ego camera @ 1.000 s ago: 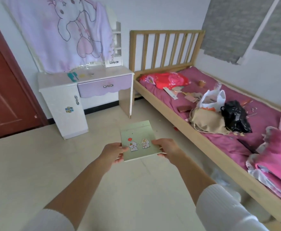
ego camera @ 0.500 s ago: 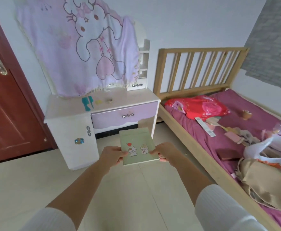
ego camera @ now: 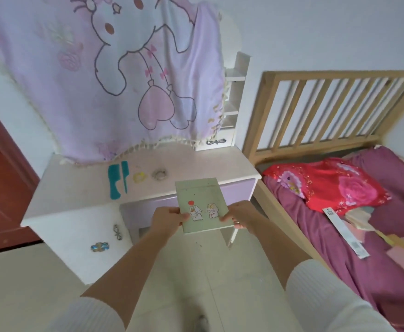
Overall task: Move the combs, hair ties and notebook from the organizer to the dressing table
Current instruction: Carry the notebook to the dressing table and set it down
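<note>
I hold a pale green notebook (ego camera: 202,202) with two cartoon animals on its cover in both hands, just in front of the white dressing table (ego camera: 76,188). My left hand (ego camera: 169,218) grips its lower left edge and my right hand (ego camera: 242,215) grips its lower right edge. On the tabletop lie two teal combs (ego camera: 117,179) side by side. Right of them sit a yellow hair tie (ego camera: 139,176) and a grey hair tie (ego camera: 160,174). The organizer is out of sight.
A pink rabbit cloth (ego camera: 114,75) hangs over the table's mirror. A purple drawer (ego camera: 145,209) runs under the tabletop. A wooden bed (ego camera: 316,111) with a red pillow (ego camera: 328,185) stands close on the right. A brown door (ego camera: 2,183) is at the left.
I have come much closer to the dressing table with the notebook held in both hands. The table now fills the middle of the view and the notebook overlaps its front edge.
</note>
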